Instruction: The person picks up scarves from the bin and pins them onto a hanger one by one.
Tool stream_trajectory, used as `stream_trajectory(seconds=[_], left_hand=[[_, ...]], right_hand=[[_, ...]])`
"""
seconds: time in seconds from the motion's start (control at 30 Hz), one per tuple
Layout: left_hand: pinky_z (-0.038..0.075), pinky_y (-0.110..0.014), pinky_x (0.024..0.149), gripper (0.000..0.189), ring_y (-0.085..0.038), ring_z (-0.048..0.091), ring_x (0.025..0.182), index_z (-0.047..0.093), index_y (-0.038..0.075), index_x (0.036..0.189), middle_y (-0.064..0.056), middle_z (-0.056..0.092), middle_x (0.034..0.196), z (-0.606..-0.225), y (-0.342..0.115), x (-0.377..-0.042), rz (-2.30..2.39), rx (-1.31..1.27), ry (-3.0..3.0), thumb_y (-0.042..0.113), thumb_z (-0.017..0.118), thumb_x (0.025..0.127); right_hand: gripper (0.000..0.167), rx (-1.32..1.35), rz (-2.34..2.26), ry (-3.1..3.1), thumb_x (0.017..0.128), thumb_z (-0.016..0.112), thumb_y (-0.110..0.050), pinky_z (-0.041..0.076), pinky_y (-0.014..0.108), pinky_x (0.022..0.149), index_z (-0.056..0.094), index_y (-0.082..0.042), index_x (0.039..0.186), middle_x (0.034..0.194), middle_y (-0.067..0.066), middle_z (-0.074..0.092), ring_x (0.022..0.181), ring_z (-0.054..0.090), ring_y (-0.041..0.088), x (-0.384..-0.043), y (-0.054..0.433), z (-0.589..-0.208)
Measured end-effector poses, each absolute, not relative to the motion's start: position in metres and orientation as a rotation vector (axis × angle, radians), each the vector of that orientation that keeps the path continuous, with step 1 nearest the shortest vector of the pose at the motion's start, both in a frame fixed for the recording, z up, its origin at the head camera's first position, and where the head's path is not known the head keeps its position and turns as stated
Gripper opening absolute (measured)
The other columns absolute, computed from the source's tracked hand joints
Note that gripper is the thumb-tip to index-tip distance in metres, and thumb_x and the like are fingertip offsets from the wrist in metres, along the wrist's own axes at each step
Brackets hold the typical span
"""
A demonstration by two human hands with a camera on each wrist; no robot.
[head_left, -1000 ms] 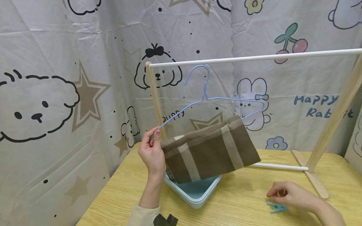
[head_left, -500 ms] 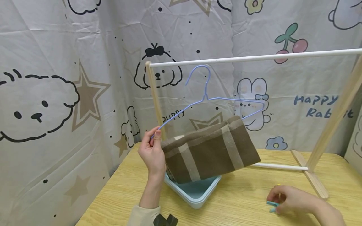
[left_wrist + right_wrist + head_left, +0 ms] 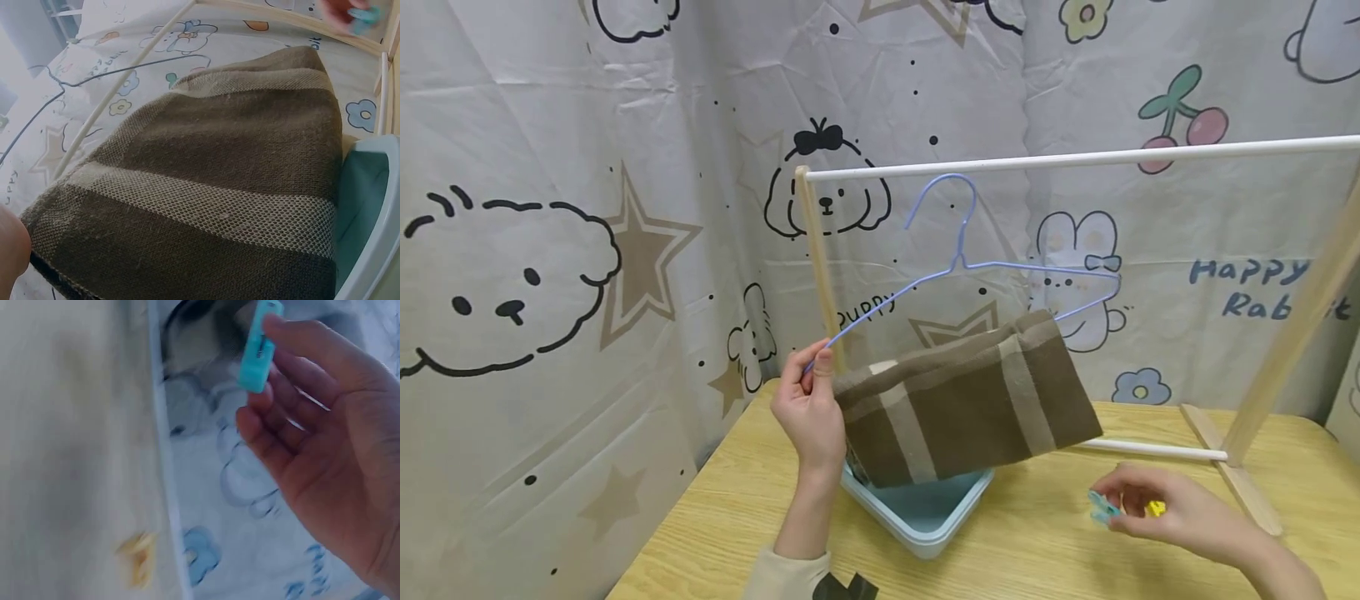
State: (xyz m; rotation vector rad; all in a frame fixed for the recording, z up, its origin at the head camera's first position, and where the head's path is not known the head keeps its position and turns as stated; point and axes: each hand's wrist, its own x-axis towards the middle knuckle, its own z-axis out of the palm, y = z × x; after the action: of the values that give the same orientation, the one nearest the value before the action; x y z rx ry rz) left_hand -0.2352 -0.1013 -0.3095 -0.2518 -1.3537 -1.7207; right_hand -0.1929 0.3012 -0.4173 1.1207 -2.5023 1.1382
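My left hand pinches the left end of a blue-purple wire hanger. A folded brown cloth with pale stripes hangs over the hanger's lower bar, tilted up toward the right. In the left wrist view the cloth fills the middle, and part of the hand shows at its left edge. Thumb and fingertips of my right hand pinch a teal clothespin, raised over the table right of the cloth. The right wrist view shows this clothespin upright between them.
Below the cloth stands a light blue basin. A drying rack with a white top bar and wooden posts rises behind. A yellow clothespin lies on the table. Printed curtains surround the back.
My right hand has picked the teal clothespin up from the table and moved it slightly left and up. The left hand still holds the hanger; the head view has shifted a little.
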Motion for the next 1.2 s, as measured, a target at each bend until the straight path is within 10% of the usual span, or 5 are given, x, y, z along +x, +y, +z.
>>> stream_trajectory(seconds=[0.63,1.2], left_hand=[[0.021,-0.019,0.049,0.023,-0.005,0.027,0.056,0.068,-0.006,0.102,0.008,0.041,0.064,-0.304,-0.093,-0.226,-1.734,-0.286,-1.403,0.016,0.065,0.096],[0.036,-0.016,0.053,0.026,-0.004,0.049,0.059,0.065,-0.009,0.103,0.004,0.054,0.066,-0.306,-0.09,-0.225,-1.749,-0.319,-1.4,0.016,0.064,0.097]], right_hand=[[0.058,1.095,1.036,-2.104,0.066,0.079,0.016,0.051,0.015,0.073,0.064,-0.01,0.116,0.092,-0.011,0.063,0.078,0.062,0.002,-0.175,0.208,-0.314],[0.041,1.062,1.288,-2.056,0.081,0.073,0.006,0.055,0.022,0.074,0.063,-0.009,0.118,0.091,-0.001,0.069,0.078,0.066,0.009,-0.213,0.128,-0.268]])
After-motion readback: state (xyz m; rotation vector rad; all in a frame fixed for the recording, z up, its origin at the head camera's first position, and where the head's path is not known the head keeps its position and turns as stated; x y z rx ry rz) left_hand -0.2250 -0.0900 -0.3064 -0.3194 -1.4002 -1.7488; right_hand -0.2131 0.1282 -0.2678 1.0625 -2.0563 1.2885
